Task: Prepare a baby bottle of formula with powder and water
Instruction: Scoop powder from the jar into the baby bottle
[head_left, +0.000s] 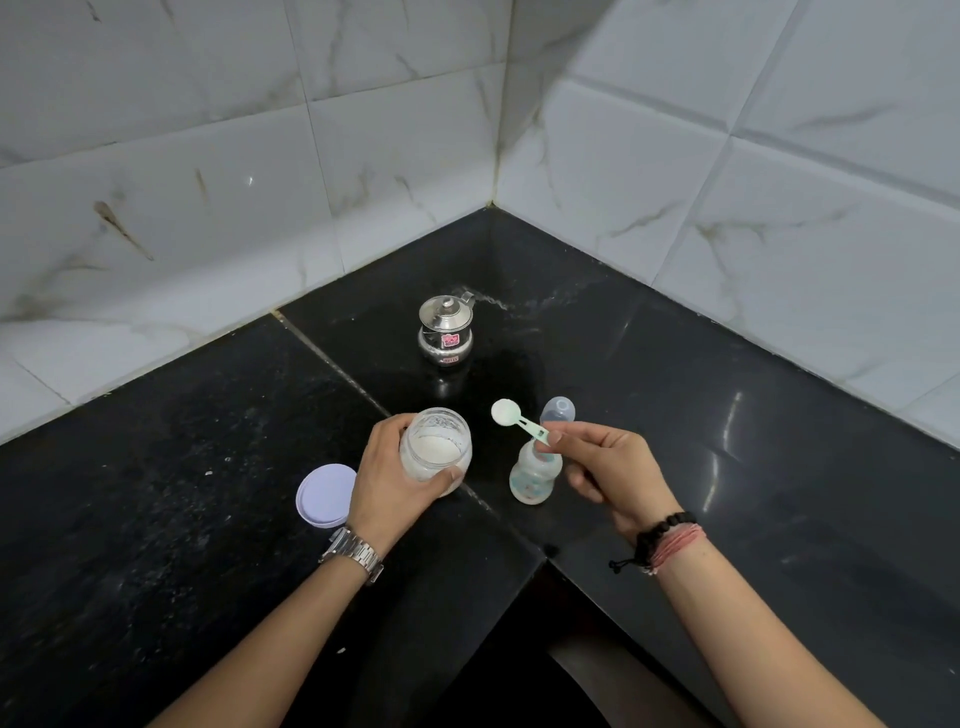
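My left hand (392, 475) grips an open clear jar (436, 444) with white powder inside, tilted toward me just above the black counter. My right hand (608, 467) pinches the handle of a pale green scoop (517, 420); its round bowl holds white powder and hovers between the jar and the baby bottle (532, 475). The bottle stands upright and uncapped under my right fingers. Its clear dome cap (559, 410) lies just behind it. The jar's lilac lid (324, 496) rests flat on the counter to the left of my left wrist.
A small lidded steel pot (445, 330) with a spout stands farther back in the corner. The black stone counter (208, 467) is L-shaped, bounded by white marble-tiled walls (727, 182), with an inner edge near my forearms.
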